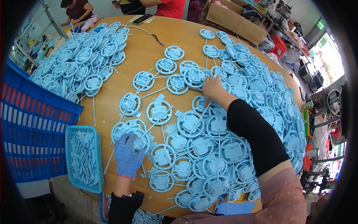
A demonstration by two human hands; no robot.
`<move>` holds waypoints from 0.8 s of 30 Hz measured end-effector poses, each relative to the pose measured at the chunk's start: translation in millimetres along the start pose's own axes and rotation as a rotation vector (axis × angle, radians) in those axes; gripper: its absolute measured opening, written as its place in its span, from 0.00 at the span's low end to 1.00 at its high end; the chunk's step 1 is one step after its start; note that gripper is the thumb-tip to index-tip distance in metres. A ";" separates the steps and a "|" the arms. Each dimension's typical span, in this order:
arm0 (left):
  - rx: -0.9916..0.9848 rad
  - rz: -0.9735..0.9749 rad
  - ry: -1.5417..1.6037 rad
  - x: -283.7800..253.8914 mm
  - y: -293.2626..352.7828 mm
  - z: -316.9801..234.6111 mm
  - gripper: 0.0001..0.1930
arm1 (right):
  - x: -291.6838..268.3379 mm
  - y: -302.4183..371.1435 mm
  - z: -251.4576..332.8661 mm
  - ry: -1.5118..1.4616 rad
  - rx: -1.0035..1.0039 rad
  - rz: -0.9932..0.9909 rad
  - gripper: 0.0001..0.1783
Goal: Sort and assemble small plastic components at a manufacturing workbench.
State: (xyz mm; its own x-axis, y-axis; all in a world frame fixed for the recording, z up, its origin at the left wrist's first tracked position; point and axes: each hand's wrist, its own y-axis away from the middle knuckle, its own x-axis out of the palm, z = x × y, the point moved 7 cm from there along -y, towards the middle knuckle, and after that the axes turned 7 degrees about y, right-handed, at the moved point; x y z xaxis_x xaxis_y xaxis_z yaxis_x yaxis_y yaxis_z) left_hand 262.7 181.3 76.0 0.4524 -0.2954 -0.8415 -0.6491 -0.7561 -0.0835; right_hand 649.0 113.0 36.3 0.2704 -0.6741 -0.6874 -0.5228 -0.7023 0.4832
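My left hand (129,155), in a blue glove with bare fingertips hidden from clear view, is closed on a light-blue plastic ring piece (141,141) at the left edge of the nearer pile. That piece overlaps another ring beneath it. My bare right hand (212,89) reaches over the far part of the pile, its fingertips at a ring piece (218,71) and its thumb spread apart. Nearby lie more round pieces with thin stems and moulded centres, such as one ring (159,112) between my hands.
A large heap (82,56) of the same pieces covers the far left of the wooden table (167,33). Left of my hand are a light-blue basket (100,164) of flat scraps and a dark-blue crate (37,127). A phone (143,19) lies at the far edge, near other people.
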 end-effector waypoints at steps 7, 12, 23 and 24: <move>-0.207 -0.030 0.083 -0.9 73.2 48.6 0.33 | -18.2 18.8 51.8 -0.286 -0.182 -0.175 0.43; -0.279 -0.158 0.122 9.2 78.3 61.3 0.42 | -46.5 23.4 106.3 -0.455 -0.276 -0.365 0.43; -0.521 0.085 0.123 11.7 61.0 82.0 0.48 | 19.0 -19.4 -78.2 -0.551 0.085 -0.320 0.43; -0.534 0.122 0.210 18.4 57.4 81.7 0.48 | 37.4 -26.4 -96.0 -0.536 0.113 -0.362 0.48</move>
State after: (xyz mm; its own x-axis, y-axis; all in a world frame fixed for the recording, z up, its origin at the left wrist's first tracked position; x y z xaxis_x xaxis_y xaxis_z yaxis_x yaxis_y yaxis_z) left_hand 183.8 180.2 12.1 0.5405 -0.4669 -0.7000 -0.3304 -0.8829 0.3338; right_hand 750.5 84.4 49.9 0.0201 -0.1717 -0.9849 -0.5638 -0.8155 0.1306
